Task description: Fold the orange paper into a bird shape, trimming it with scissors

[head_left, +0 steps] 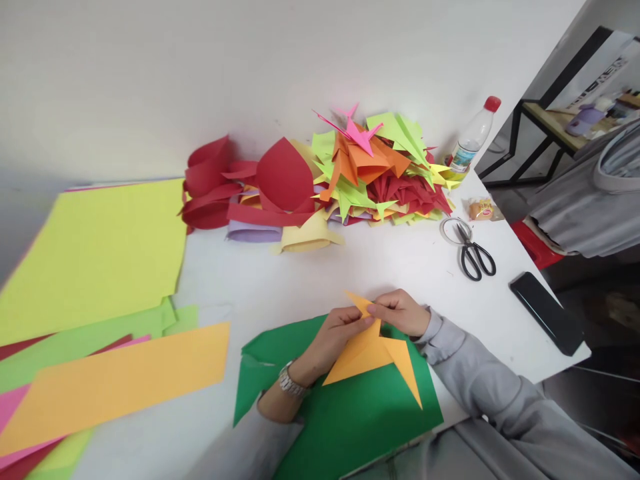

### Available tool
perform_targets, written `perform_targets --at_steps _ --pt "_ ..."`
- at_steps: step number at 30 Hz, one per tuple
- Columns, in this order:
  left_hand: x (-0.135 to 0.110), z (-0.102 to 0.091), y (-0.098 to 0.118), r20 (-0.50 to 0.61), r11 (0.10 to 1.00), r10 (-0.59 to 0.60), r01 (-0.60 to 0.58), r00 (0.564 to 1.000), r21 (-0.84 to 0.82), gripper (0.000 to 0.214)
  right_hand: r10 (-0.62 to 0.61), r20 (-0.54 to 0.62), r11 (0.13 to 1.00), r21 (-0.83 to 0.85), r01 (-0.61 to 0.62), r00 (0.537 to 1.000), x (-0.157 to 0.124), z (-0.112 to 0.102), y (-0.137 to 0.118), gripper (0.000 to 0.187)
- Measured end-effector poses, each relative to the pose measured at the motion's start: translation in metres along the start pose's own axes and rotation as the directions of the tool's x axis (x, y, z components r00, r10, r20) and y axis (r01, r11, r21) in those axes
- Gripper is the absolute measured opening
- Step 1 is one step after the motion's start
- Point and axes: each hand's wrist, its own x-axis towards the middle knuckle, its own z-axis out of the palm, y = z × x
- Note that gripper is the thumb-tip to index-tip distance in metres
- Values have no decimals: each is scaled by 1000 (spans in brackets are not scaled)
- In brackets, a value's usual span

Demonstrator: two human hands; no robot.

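I look down through the head camera at a white table point(400, 260). An orange fold point(364, 353) is held at the front of it, over a green sheet point(370, 427), with one long point angled up and away and another pointing down to the right. My left hand point(327, 337), a watch point(292, 380) at its wrist, pinches the fold between thumb and fingers. My right hand point(404, 312) grips the upper part beside it, thumb on top.

As I judge it, the thin point could crease askew or tear if the two hands pull unevenly. The green sheet could slip underneath if a forearm drags it, since it reaches the near edge by my body.

The phone point(547, 313) lies close to the table's right edge, so a wide swing of the right elbow might knock it off. The scissors point(475, 257) lie beyond the right hand, well apart from it. The most room for moving is straight ahead, between the hands and the paper pile point(380, 173); to the left, an orange strip point(130, 380) limits it.
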Motion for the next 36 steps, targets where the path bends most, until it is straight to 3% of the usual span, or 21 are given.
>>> perform_targets --at_steps 13,26,36 --pt "3 -2 -6 -22 998 42 -41 999 40 44 -19 9 1000 1 19 1000 -1 0 -6 67" --pt "5 -2 -5 -26 968 157 -149 987 201 37 5 -100 1000 22 -2 995 1 3 0 66" --pt "5 5 -3 -66 980 200 -199 977 33 46 19 -116 998 67 -11 993 2 3 -4 63"
